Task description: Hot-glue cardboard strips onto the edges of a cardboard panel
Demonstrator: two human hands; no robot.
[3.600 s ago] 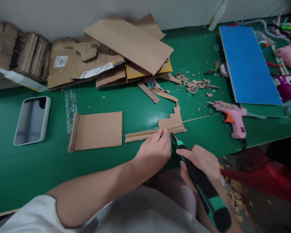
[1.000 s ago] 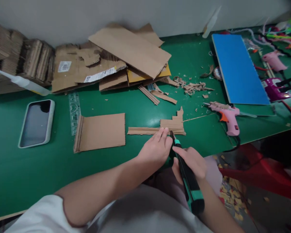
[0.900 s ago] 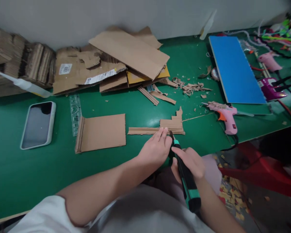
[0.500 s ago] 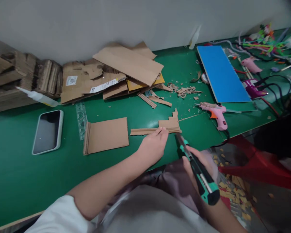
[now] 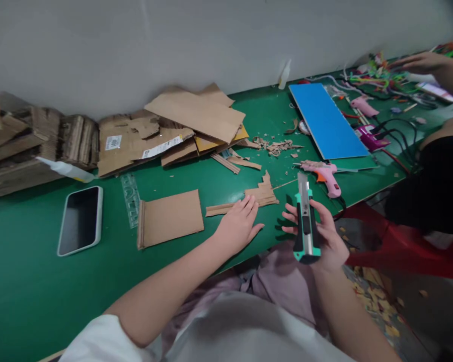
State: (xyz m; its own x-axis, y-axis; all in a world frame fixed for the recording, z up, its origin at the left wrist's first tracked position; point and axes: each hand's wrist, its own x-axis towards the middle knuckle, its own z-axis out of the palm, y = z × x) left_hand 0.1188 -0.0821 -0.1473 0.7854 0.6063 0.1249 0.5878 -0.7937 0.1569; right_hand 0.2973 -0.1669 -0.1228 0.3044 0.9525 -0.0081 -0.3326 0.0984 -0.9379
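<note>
My left hand (image 5: 238,221) lies flat with its fingers over a ragged, stepped piece of cardboard (image 5: 262,195) on the green table. A narrow cardboard strip (image 5: 216,210) sticks out to the left from under that hand. In my right hand (image 5: 330,241) is a green and black utility knife (image 5: 305,223), raised above the table's front edge. Its blade is out and points away from me. The thumb rests along the knife's right side, while the other fingers show on its left. A rectangular cardboard piece (image 5: 171,218) with a folded left edge lies left of my left hand.
Cardboard sheets (image 5: 196,115) are piled against the wall. A pink glue gun (image 5: 326,176) and a blue board (image 5: 330,120) are at the right. A phone (image 5: 80,221), a clear ruler (image 5: 130,200) and a glue bottle (image 5: 66,170) lie left. Another person's hand (image 5: 423,63) reaches in at the right.
My left fingers have gone from pinching the cardboard to lying flat on it. The knife has moved away from the cardboard and turned upright. Another person's hand has appeared at the right.
</note>
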